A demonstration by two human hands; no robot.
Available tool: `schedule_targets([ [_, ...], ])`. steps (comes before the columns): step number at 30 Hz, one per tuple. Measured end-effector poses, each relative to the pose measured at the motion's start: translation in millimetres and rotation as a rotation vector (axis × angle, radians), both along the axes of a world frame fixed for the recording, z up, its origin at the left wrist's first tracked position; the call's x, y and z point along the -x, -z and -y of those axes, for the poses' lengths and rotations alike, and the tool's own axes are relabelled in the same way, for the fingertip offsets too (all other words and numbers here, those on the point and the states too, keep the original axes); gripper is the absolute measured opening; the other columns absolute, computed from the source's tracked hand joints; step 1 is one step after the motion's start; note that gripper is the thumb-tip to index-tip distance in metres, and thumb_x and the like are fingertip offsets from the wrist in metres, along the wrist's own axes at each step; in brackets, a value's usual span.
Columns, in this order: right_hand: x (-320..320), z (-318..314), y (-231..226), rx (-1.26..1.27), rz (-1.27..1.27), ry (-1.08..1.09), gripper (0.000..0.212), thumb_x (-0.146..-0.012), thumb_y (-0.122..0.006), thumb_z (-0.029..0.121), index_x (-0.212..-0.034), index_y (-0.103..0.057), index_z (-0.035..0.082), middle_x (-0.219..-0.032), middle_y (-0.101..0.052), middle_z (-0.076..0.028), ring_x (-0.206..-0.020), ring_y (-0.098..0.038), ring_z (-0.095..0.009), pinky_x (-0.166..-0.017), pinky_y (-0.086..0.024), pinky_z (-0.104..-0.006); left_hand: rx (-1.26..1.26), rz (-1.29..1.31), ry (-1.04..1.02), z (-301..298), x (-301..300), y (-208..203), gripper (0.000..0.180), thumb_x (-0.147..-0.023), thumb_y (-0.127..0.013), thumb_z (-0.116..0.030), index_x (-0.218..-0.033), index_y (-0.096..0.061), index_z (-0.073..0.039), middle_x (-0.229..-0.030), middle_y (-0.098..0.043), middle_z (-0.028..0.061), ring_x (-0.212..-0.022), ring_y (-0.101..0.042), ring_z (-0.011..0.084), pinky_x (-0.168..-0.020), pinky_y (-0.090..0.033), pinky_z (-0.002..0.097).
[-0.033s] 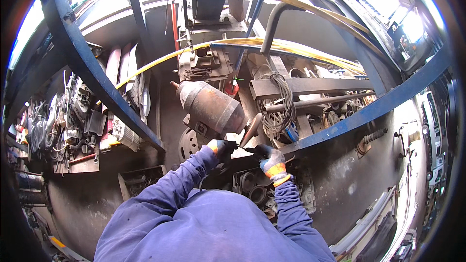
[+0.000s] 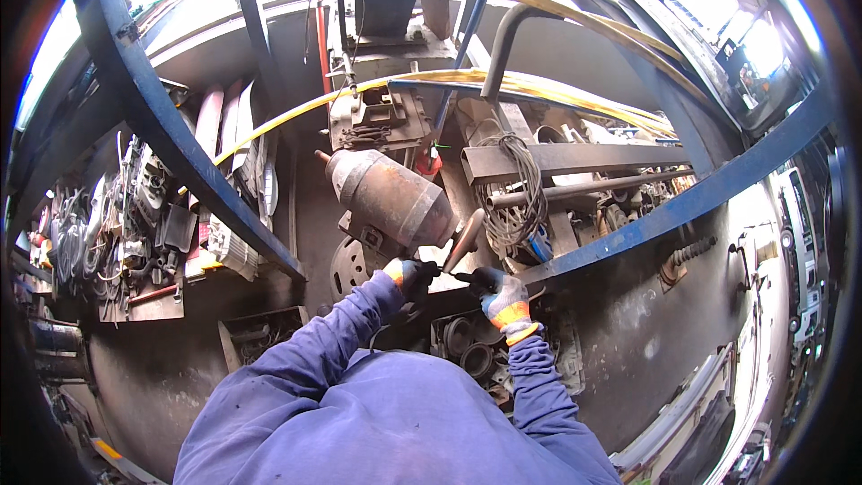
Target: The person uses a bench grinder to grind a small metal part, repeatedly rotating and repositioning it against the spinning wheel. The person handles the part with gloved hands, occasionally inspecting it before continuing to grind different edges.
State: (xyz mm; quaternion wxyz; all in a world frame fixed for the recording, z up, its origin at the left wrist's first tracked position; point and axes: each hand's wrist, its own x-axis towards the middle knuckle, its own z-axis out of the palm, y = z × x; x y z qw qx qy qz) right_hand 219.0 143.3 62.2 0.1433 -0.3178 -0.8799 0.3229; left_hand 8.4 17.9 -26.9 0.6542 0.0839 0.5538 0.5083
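A rusty metal cylinder (image 2: 386,196) with a wide band round it lies tilted in front of me. Close to its lower right end, a brown tapered metal piece (image 2: 463,241) reaches down toward my hands. My left hand (image 2: 416,278), in a dark-palmed glove, is closed just below the cylinder; what it grips is hidden. To its right, my right hand (image 2: 499,291), in a grey glove with an orange cuff, is closed on a thin dark rod-like piece (image 2: 461,277) that points toward the left hand. A pale surface shows between the hands.
Blue steel beams (image 2: 180,148) frame both sides. A yellow hose (image 2: 296,113) crosses above the cylinder. Coiled wire (image 2: 519,207) hangs on a metal beam (image 2: 611,158) at right. Round metal parts (image 2: 476,360) lie below my hands, and a scrap-filled shelf (image 2: 144,307) stands at left.
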Motion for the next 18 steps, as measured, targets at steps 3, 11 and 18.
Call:
schedule_targets([
  [3,-5.0,-0.1,-6.2,-0.077,-0.008,-0.024,0.023,-0.078,-0.069,0.015,-0.1,-0.072,0.014,-0.092,-0.072,-0.015,-0.088,-0.069,-0.036,-0.076,-0.054,-0.0416,-0.339,-0.71,0.35,20.2,-10.2,10.0,0.033,-0.085,-0.066,-0.008,-0.117,-0.064,0.0,-0.101,-0.071,0.0087,-0.085,-0.066,0.0202,-0.076,-0.054,0.032],
  [11,-27.5,32.7,4.1,-0.59,-0.088,-0.098,0.039,-0.063,-0.062,0.01,-0.101,-0.07,0.014,-0.072,-0.059,-0.009,-0.064,-0.061,-0.03,-0.06,-0.049,-0.0425,-0.333,0.198,0.077,24.0,-82.6,-24.9,0.031,-0.104,-0.05,-0.032,-0.116,-0.062,-0.006,-0.103,-0.065,0.0007,-0.089,-0.06,0.0113,-0.08,-0.051,0.0293],
  [18,-28.8,46.0,5.7,-0.614,-0.148,-0.053,0.041,-0.063,-0.064,0.009,-0.104,-0.067,0.012,-0.074,-0.059,-0.006,-0.063,-0.06,-0.028,-0.057,-0.048,-0.0412,-0.331,0.608,-0.239,29.5,-91.2,-30.5,0.024,-0.101,-0.053,-0.031,-0.106,-0.061,-0.009,-0.096,-0.065,0.0033,-0.088,-0.063,0.0168,-0.08,-0.05,0.0344],
])
